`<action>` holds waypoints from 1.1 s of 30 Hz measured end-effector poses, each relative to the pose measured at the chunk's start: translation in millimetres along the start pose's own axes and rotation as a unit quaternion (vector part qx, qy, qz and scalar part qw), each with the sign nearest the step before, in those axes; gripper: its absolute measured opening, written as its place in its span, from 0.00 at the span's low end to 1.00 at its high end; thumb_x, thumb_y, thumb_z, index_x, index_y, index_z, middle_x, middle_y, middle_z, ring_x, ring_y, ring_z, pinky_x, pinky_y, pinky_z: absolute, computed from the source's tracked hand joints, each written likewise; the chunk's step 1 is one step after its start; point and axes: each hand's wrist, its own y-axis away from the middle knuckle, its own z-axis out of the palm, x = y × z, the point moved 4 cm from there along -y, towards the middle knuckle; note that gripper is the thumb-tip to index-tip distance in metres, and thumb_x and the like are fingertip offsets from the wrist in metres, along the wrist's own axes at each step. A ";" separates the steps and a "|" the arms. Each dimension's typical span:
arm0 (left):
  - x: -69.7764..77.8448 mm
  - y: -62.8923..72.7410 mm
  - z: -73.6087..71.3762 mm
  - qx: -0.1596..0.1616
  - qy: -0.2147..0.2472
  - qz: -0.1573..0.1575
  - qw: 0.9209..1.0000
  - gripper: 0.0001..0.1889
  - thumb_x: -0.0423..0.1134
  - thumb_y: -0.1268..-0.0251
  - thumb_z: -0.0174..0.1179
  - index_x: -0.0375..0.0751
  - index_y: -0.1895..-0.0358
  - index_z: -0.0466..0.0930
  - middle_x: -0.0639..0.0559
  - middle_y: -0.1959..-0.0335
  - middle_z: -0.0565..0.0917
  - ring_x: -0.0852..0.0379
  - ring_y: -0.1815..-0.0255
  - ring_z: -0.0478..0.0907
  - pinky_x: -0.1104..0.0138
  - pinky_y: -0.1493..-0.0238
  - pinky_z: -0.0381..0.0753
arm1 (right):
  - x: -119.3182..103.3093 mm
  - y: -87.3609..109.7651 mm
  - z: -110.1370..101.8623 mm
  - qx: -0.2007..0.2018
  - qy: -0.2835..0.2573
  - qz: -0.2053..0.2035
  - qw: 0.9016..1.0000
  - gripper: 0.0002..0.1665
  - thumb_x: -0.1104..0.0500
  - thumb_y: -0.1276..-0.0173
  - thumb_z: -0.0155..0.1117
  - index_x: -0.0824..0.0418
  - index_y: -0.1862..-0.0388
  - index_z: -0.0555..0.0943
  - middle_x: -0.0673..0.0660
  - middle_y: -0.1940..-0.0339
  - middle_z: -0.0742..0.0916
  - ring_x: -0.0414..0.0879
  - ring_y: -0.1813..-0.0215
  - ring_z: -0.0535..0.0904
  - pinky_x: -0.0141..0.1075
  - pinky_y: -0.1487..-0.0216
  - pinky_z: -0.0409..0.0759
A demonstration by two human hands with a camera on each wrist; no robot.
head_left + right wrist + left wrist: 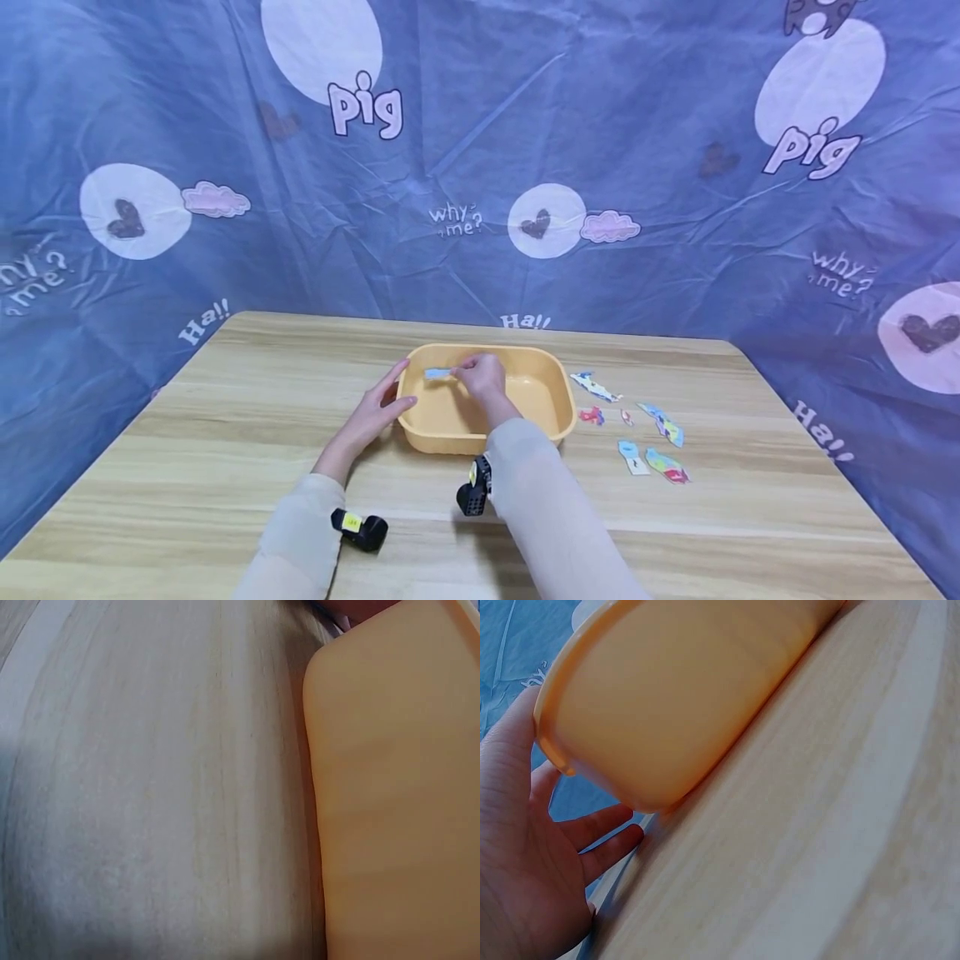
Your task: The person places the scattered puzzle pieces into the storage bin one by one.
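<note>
A yellow-orange plastic basin (536,404) stands on the wooden table. Inside it, near its far left part, my right hand (483,377) pinches a small flat light-blue piece (437,373) between thumb and fingertips. My left hand (369,414) rests at the basin's left end, thumb over the rim. Its other fingers stretch spread along the outside, as the left wrist view shows, with two fingertips at the lower corner of the wall (667,705). In the right wrist view only the basin's outer side (397,795) shows large; the right hand itself is hidden there.
Right of the basin lie several colourful flat cutouts: a long blue-and-white one (596,387), a red one (592,416), a blue-and-white one (633,457), a green-and-red one (667,465) and a multicoloured one (663,424). A blue printed cloth (465,275) hangs behind the table.
</note>
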 end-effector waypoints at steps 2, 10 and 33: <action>-0.8 0.0 0.1 0.001 -0.001 0.000 1.000 0.34 0.39 0.43 0.55 0.48 0.34 0.50 0.38 0.37 0.55 0.42 0.41 0.58 0.58 0.46 0.64 | -0.1 0.8 0.7 -0.004 0.007 0.000 1.000 0.07 0.59 0.53 0.68 0.62 0.77 0.82 0.51 0.78 0.82 0.44 0.73 0.74 0.32 0.70 0.73; 0.5 0.4 -0.2 0.004 -0.005 -0.003 1.000 0.34 0.39 0.43 0.55 0.49 0.34 0.50 0.39 0.36 0.54 0.43 0.41 0.57 0.58 0.46 0.65 | -3.6 2.8 2.9 -0.015 0.068 -0.015 0.997 0.08 0.57 0.53 0.69 0.60 0.77 0.81 0.49 0.78 0.82 0.44 0.72 0.75 0.32 0.70 0.73; 0.0 0.4 -0.1 0.006 -0.018 -0.006 1.000 0.34 0.40 0.43 0.55 0.50 0.34 0.50 0.42 0.36 0.53 0.44 0.40 0.56 0.58 0.45 0.63 | -4.9 6.3 3.8 -0.026 0.100 -0.034 0.994 0.09 0.55 0.52 0.68 0.60 0.76 0.82 0.50 0.77 0.81 0.44 0.72 0.74 0.32 0.70 0.73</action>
